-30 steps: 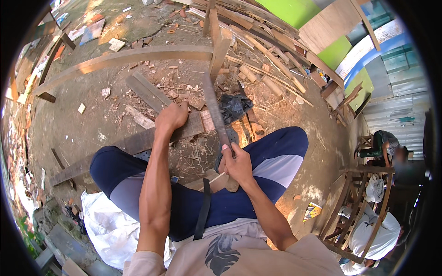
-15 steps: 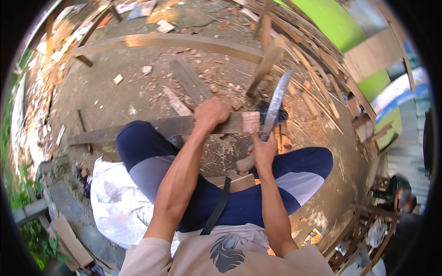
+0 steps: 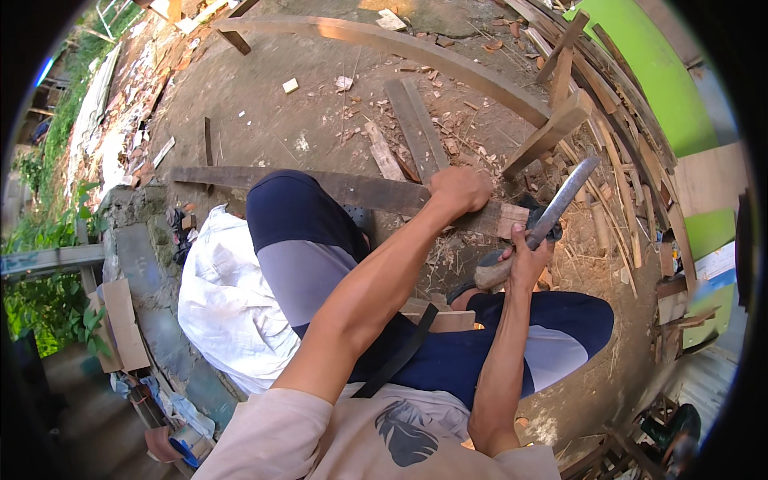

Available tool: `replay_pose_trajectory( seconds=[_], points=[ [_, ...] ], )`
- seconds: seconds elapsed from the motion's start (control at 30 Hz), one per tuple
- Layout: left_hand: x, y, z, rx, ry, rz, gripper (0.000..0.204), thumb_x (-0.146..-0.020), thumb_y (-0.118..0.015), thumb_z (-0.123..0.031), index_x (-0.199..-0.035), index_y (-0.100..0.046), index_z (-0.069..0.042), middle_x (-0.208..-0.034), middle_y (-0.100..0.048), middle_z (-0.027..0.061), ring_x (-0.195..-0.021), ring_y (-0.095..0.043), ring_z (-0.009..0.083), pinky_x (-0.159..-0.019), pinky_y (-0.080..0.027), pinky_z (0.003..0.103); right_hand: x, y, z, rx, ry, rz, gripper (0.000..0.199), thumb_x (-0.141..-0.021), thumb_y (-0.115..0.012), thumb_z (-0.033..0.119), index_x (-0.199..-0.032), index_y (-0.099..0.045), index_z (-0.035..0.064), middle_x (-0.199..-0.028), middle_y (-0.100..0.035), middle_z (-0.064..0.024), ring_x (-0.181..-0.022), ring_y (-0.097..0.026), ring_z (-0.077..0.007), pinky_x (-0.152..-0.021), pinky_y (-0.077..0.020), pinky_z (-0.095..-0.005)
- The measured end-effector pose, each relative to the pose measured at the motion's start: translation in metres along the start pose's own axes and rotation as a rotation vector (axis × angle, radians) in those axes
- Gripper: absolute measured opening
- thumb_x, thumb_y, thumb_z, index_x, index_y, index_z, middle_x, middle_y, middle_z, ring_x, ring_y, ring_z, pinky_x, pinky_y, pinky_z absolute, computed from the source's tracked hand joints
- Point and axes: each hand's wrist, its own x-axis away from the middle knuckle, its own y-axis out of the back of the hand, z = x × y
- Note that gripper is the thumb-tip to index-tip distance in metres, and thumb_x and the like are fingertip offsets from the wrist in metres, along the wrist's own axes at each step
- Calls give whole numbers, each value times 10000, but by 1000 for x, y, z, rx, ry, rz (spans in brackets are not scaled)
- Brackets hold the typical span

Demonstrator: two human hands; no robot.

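Note:
A long dark wooden beam (image 3: 352, 189) lies across my left knee, its right end (image 3: 513, 220) showing pale, freshly cut wood. My left hand (image 3: 462, 190) is closed over the beam near that end. Just right of the cut end, my right hand (image 3: 529, 258) grips a machete (image 3: 563, 196) where blade and handle meet. The grey blade slants up and to the right, while the wooden handle (image 3: 493, 270) sticks out below the hand. The right thumb lies close to the beam's cut end; whether it touches cannot be made out.
Ahead, a low wooden rail (image 3: 400, 53) runs to a short post (image 3: 548, 134). Loose planks (image 3: 414, 124) and wood chips lie on the ground beyond the beam. Long timber pieces are stacked at the right. A white sack (image 3: 228, 296) is beside my left leg, near a concrete ledge (image 3: 148, 264).
The view has swung, so the surroundings, the beam and both hands appear farther right. Both hands keep their holds on the beam and the machete.

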Motion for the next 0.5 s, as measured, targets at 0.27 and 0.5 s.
replay_pose_trajectory(
  seconds=[0.27, 0.5],
  points=[
    [-11, -2, 29, 27, 81, -140, 681, -1022, -292, -482, -1126, -717, 41, -1180, -688, 256, -1138, -655, 416, -1004, -491, 469, -2, -23, 1, 69, -11, 87, 323, -870, -794, 171, -923, -494, 64, -707, -551, -33, -417, -509, -124, -371, -439, -286],
    [11, 29, 28, -154, -150, 120, 988, -976, -181, -735, -1092, -698, 98, -1114, -674, 331, -1120, -636, 468, -981, -481, 492, 0, -23, 8, 92, 59, 133, 306, -892, -782, 188, -959, -523, 40, -691, -562, -27, -426, -519, -111, -382, -439, -271]
  ],
)
